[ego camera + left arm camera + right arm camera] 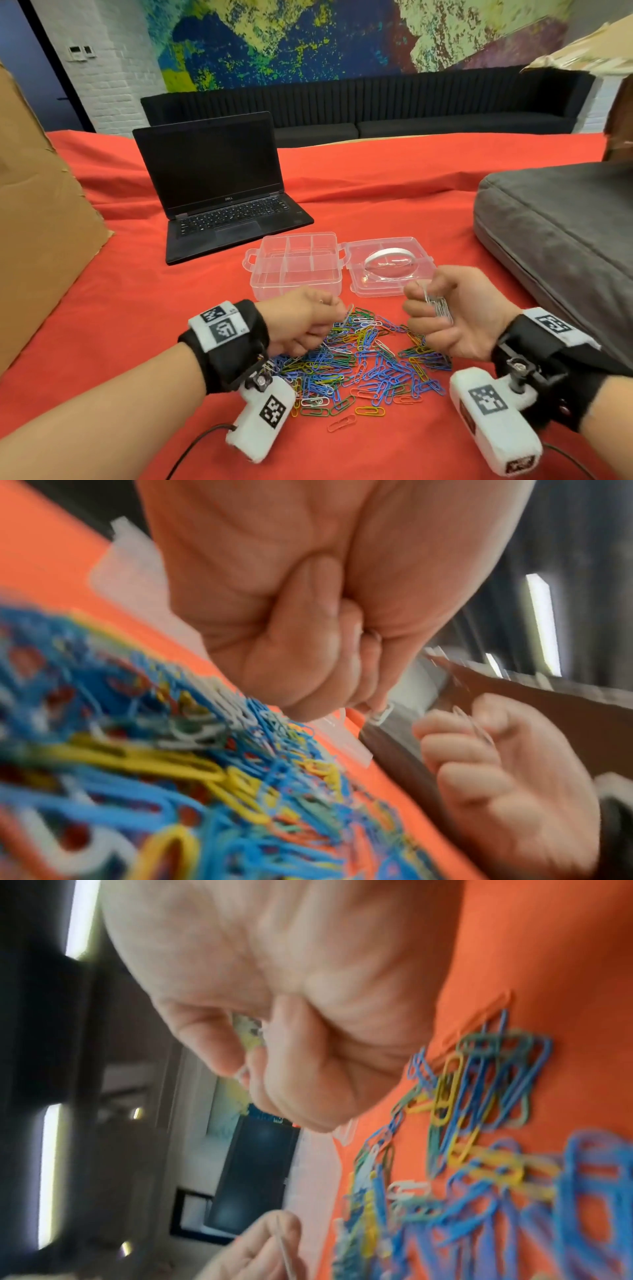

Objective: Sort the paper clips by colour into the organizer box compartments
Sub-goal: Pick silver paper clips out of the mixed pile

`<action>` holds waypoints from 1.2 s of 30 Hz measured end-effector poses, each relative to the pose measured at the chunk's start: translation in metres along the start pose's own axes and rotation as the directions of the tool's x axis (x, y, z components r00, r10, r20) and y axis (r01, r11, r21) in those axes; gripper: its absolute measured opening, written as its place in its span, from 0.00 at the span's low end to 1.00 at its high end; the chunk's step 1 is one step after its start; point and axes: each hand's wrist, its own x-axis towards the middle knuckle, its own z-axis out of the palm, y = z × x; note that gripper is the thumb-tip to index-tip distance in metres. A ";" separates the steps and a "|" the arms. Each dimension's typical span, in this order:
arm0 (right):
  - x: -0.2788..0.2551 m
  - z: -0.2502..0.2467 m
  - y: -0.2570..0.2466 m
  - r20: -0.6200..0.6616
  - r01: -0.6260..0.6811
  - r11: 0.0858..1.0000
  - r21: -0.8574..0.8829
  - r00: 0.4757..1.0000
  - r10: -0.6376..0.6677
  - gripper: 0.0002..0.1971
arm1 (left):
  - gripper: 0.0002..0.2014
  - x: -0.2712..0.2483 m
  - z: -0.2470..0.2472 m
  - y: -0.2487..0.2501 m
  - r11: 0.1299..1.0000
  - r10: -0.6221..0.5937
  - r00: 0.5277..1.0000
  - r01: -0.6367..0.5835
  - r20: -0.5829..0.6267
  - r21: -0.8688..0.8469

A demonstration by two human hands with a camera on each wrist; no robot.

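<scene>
A heap of coloured paper clips [363, 366] lies on the red cloth in front of me, mostly blue with yellow, green, white and red ones. My left hand [337, 313] hovers over the heap's far left edge and pinches a single white clip [346, 316] [380, 715]. My right hand [424, 305] is raised above the heap's right side, gripping a bundle of white clips [437, 305]. Behind the heap stands the clear organizer box [294, 267], its compartments showing no clips, with its lid [390, 267] folded open to the right.
An open black laptop [219, 185] sits behind the box to the left. A grey cushion [561, 226] fills the right side and cardboard [37, 205] stands at the left. A single red clip [340, 422] lies apart near me.
</scene>
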 end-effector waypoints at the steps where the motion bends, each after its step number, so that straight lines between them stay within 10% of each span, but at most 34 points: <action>1: -0.001 0.001 -0.001 0.031 0.011 0.999 0.054 0.999 -0.012 0.12 | 0.14 -0.001 -0.002 -0.002 0.989 0.017 1.000 -0.013 0.025 -0.144; 4: 0.002 0.009 0.000 -0.101 0.013 1.000 -0.028 0.995 -0.015 0.06 | 0.11 -0.005 -0.008 -0.001 0.870 0.118 0.986 -0.046 0.116 -0.492; 7: 0.013 0.014 0.009 -0.337 -0.120 0.860 -0.496 0.939 -0.063 0.06 | 0.05 -0.007 -0.012 -0.004 0.714 0.212 0.970 -0.073 0.116 -0.696; 11: 0.027 0.019 0.023 -0.264 -0.268 0.034 -0.963 0.911 -0.316 0.11 | 0.04 -0.008 -0.014 -0.007 0.630 0.252 0.964 -0.099 0.082 -0.770; 13: 0.032 0.024 0.026 -0.230 -0.293 -0.151 -0.944 0.913 -0.336 0.12 | 0.10 -0.005 -0.012 -0.003 0.671 0.168 0.985 -0.094 0.027 -0.736; 17: 0.034 0.028 0.029 -0.206 -0.329 -0.320 -0.888 0.909 -0.363 0.13 | 0.16 0.008 -0.005 0.006 0.990 0.023 0.981 -0.048 -0.191 -0.129; 20: 0.030 0.025 0.028 -0.201 -0.340 -0.369 -0.865 0.909 -0.365 0.14 | 0.14 0.023 0.002 0.013 0.763 0.176 0.968 -0.020 -0.177 0.646; 24: 0.015 0.018 0.023 -0.292 -0.362 -0.234 -0.902 0.913 -0.286 0.15 | 0.07 0.043 0.020 0.022 0.439 0.225 0.972 -0.040 -0.067 0.898; 27: 0.003 0.013 0.019 -0.388 -0.319 0.358 -0.877 0.911 -0.139 0.14 | 0.08 0.055 0.029 0.024 0.362 0.229 0.970 -0.008 -0.080 0.932; 30: -0.001 0.005 0.009 -0.344 -0.205 0.916 -0.345 0.936 0.079 0.10 | 0.09 0.058 0.026 0.027 0.389 0.219 0.972 -0.003 -0.089 0.921; 36: -0.005 0.003 -0.006 -0.137 -0.003 0.998 0.065 0.991 0.011 0.08 | 0.09 0.053 0.022 0.028 0.408 0.221 0.972 -0.021 -0.076 0.913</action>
